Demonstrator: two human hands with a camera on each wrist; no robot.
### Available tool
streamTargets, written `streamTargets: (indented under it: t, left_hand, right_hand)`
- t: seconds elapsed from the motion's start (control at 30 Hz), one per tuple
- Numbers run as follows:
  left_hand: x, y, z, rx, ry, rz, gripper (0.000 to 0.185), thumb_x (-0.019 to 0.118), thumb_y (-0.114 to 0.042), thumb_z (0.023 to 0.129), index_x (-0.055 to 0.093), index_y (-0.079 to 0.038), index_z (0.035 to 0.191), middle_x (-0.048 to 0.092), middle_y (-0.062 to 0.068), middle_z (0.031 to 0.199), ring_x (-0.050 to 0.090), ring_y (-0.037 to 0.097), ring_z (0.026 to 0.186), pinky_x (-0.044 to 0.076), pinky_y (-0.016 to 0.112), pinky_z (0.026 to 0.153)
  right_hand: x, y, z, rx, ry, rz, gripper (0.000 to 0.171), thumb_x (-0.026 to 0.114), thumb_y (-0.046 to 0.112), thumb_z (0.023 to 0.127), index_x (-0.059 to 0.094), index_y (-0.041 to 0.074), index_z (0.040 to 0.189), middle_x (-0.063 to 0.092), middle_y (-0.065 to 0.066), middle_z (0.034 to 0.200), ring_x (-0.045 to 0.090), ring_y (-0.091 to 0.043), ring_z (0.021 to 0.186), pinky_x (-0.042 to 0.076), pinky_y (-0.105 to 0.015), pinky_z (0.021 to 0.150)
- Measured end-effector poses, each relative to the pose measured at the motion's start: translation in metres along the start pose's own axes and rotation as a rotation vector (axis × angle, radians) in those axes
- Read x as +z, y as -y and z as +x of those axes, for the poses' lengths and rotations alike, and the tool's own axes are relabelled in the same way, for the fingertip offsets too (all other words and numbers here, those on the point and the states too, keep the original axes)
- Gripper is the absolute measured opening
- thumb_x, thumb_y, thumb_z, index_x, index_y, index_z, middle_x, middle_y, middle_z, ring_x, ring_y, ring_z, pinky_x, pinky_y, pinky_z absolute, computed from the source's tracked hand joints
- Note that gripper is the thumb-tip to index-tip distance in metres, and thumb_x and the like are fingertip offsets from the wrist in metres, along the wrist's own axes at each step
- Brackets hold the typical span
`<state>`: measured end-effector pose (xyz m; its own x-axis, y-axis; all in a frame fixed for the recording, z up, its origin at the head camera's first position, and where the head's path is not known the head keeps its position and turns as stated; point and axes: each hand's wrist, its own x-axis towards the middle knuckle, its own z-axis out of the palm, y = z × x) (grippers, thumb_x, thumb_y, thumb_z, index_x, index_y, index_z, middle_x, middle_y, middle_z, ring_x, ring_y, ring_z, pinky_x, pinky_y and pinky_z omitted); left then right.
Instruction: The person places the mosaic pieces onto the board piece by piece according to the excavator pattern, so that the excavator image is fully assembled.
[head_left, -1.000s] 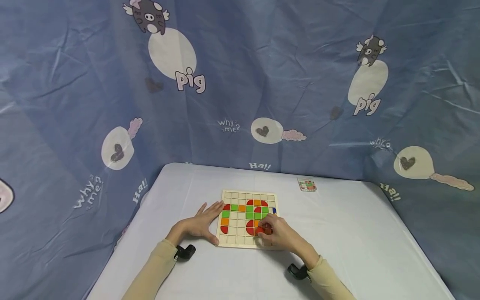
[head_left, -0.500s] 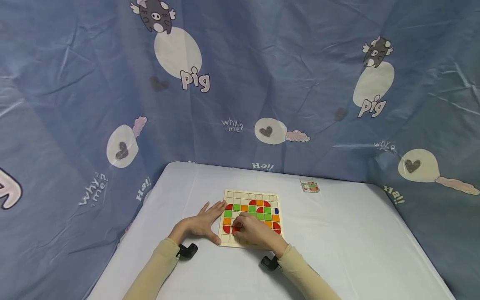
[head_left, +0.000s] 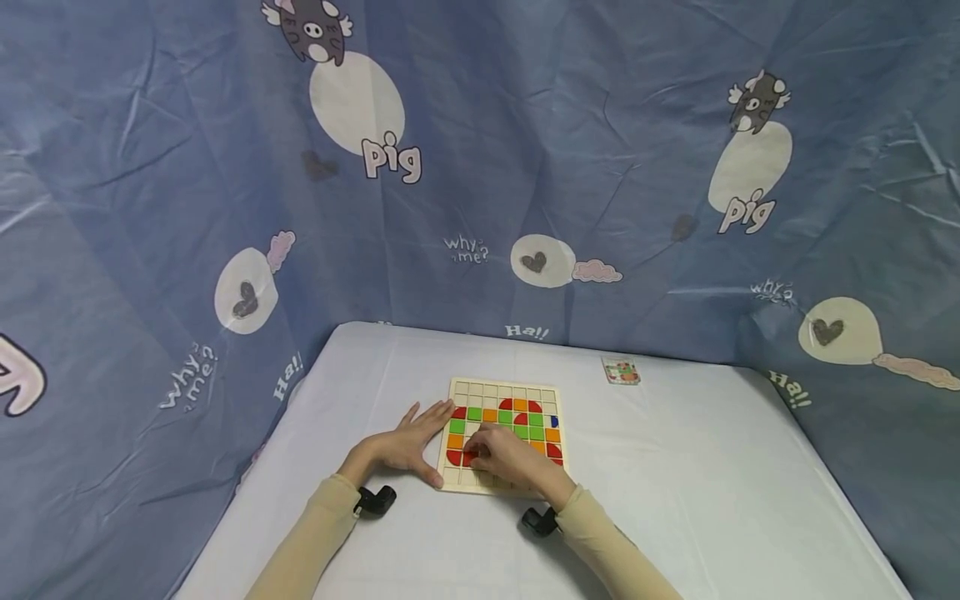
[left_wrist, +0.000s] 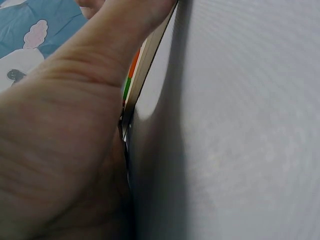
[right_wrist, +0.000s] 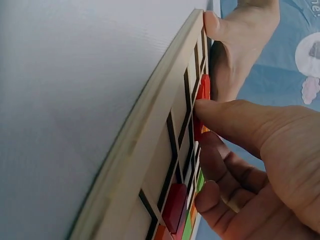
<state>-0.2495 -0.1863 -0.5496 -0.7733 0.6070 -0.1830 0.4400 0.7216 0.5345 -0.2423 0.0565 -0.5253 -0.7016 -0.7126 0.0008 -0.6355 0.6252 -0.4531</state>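
A wooden grid board (head_left: pixel 489 390) lies on the white table, partly filled with red, green and orange tiles and one blue tile (head_left: pixel 553 421). My left hand (head_left: pixel 408 440) lies flat on the table, fingers straight along the board's left edge and thumb at its near-left corner. My right hand (head_left: pixel 501 452) reaches across the board's lower rows and pinches a red tile (head_left: pixel 468 457) at the lower left, beside another red tile (head_left: pixel 452 457). In the right wrist view the thumb (right_wrist: pixel 220 112) presses that red tile (right_wrist: pixel 196 127) against the board (right_wrist: pixel 150 145).
A small picture card (head_left: pixel 621 371) lies on the table behind and right of the board. Blue printed cloth hangs close around the table's back and sides. Black wrist mounts (head_left: pixel 373 502) sit near the table's front.
My right hand carried a red tile from the board's lower right across to its lower left. The left hand stayed flat at the board's left edge.
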Motion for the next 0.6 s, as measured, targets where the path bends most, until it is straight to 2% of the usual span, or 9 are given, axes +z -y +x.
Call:
streamTargets:
  t: [0.3, 0.4, 0.5, 0.6]
  left_hand:
    - [-0.003, 0.000, 0.002, 0.010, -0.001, 0.003, 0.129, 0.079, -0.061, 0.066, 0.002, -0.012, 0.156, -0.004, 0.004, 0.164, -0.005, 0.025, 0.151, -0.010, 0.056, 0.119]
    - [-0.001, 0.000, 0.002, 0.011, 0.003, 0.005, 0.129, 0.079, -0.062, 0.066, 0.002, -0.012, 0.156, -0.004, 0.004, 0.164, -0.006, 0.024, 0.151, -0.011, 0.056, 0.120]
    - [-0.001, 0.000, 0.002, 0.014, 0.003, 0.003, 0.129, 0.079, -0.061, 0.066, 0.001, -0.011, 0.156, -0.004, 0.006, 0.164, -0.005, 0.025, 0.151, -0.010, 0.056, 0.119]
    - [-0.002, -0.001, 0.000, 0.023, 0.005, 0.000, 0.129, 0.079, -0.060, 0.067, 0.001, -0.008, 0.156, -0.004, 0.009, 0.164, -0.005, 0.028, 0.151, -0.010, 0.057, 0.119]
  right_hand:
    - [-0.002, -0.001, 0.002, 0.024, 0.007, 0.051, 0.016, 0.073, 0.017, 0.087, 0.070, 0.015, 0.103, 0.065, 0.009, 0.094, 0.054, -0.002, 0.081, 0.051, -0.015, 0.079]
    - [-0.005, 0.000, 0.005, 0.017, -0.010, 0.077, 0.014, 0.070, 0.018, 0.090, 0.070, 0.012, 0.103, 0.065, 0.006, 0.093, 0.056, -0.003, 0.081, 0.052, -0.016, 0.077]
    - [-0.009, -0.002, 0.008, -0.003, -0.066, 0.032, 0.018, 0.065, 0.019, 0.093, 0.070, 0.009, 0.107, 0.064, 0.002, 0.099, 0.059, -0.007, 0.087, 0.054, -0.020, 0.080]
    - [-0.011, -0.003, 0.015, -0.049, -0.121, -0.079, 0.025, 0.061, 0.018, 0.095, 0.068, 0.007, 0.116, 0.065, -0.004, 0.112, 0.061, -0.015, 0.102, 0.054, -0.029, 0.091]
